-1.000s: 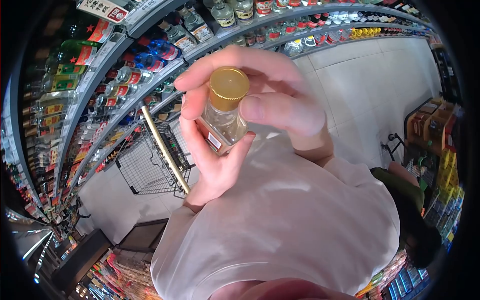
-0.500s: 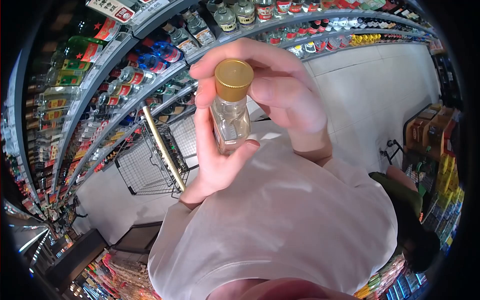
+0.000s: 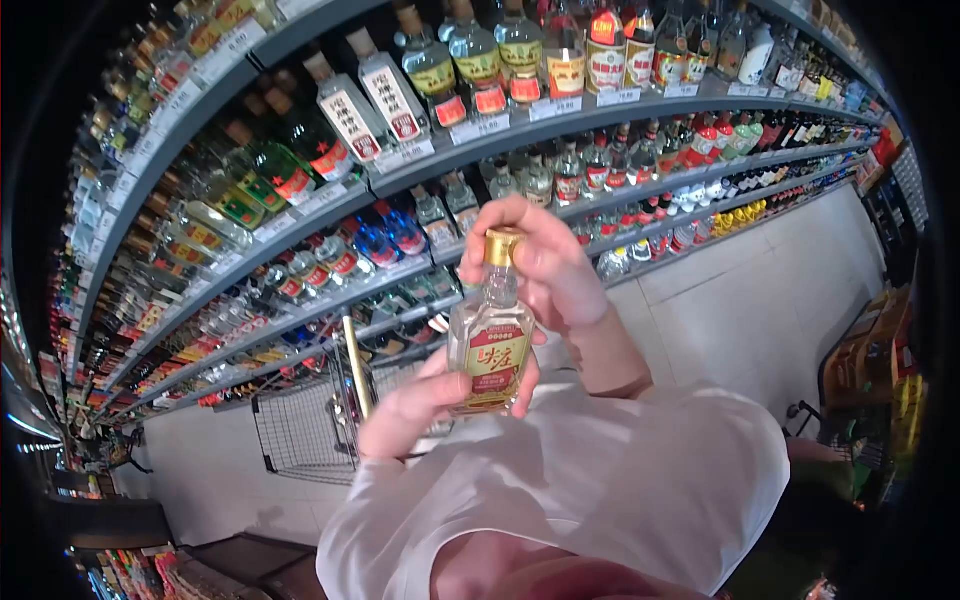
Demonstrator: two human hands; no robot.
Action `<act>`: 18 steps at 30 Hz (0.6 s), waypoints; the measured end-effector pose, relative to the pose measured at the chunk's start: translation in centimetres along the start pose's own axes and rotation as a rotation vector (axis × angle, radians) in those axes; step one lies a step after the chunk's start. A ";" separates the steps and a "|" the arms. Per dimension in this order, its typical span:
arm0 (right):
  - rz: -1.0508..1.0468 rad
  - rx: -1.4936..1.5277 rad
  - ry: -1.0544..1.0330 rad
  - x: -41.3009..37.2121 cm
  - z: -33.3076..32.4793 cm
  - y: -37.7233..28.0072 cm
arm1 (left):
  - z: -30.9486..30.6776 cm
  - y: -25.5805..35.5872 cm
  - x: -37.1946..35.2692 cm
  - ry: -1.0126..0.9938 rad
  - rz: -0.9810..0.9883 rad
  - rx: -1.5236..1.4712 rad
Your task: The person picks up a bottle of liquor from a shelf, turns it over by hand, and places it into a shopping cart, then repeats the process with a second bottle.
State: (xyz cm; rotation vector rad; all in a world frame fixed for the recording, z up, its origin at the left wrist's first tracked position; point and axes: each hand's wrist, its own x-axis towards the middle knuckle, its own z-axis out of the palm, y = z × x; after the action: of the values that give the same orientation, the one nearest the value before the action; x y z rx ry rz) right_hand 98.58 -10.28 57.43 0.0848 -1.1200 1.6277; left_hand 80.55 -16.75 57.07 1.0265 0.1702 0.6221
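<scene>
A small clear glass bottle (image 3: 492,345) with a red and yellow label stands nearly upright in front of my chest, its label facing me. My left hand (image 3: 415,405) is closed around the lower body, thumb at the label's left edge and fingertips showing on the right side. At the top, the fingers and thumb of my right hand (image 3: 550,255) are wrapped about the gold cap (image 3: 502,246). The cap sits on the bottle's neck. Clear liquid seems to fill the glass around the label.
Long curved shelves (image 3: 470,132) full of bottles run across the front and left. Below them, at my left, stands a wire shopping cart (image 3: 300,435) with a pale handle (image 3: 356,370). Tiled floor (image 3: 740,270) extends to the right, toward brown shelving (image 3: 860,345).
My view has tilted up, showing more of the shelves. The bottle has turned from its cap end toward me to its label facing me; both hands still hold it.
</scene>
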 end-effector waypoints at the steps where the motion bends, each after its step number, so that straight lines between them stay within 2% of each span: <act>1: 0.016 -0.049 0.020 0.1 0.0 -0.1 | -1.1 -2.2 0.5 -0.015 0.075 -0.056; 5: 0.173 -0.127 0.063 -0.3 -0.6 -0.7 | -0.6 -2.7 0.9 0.008 0.135 -0.083; 6: 0.241 -0.191 0.102 -0.4 -0.1 -1.2 | -0.3 -2.2 0.7 0.090 0.103 -0.045; 7: 0.201 -0.239 0.116 -0.5 0.6 -0.9 | -0.3 -1.9 0.4 0.172 0.065 -0.006; 10: 0.155 -0.334 0.140 -0.4 1.6 -0.8 | -0.8 -1.9 -0.1 0.214 0.038 -0.083; 14: 0.146 -0.362 0.219 -0.4 4.5 -0.5 | -0.8 -1.1 -0.9 0.115 0.082 -0.142; 16: 0.117 -0.363 0.194 -0.2 5.4 0.4 | -0.8 -0.3 -1.9 0.102 0.099 -0.163; 18: 0.080 -0.386 0.184 0.2 6.7 1.4 | -0.9 1.1 -3.0 0.057 0.116 -0.054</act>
State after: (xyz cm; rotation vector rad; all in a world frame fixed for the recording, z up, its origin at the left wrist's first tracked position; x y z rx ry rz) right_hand 94.28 -14.72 60.41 -0.3577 -1.2848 1.4282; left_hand 77.32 -17.35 57.12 0.9724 0.1436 0.7581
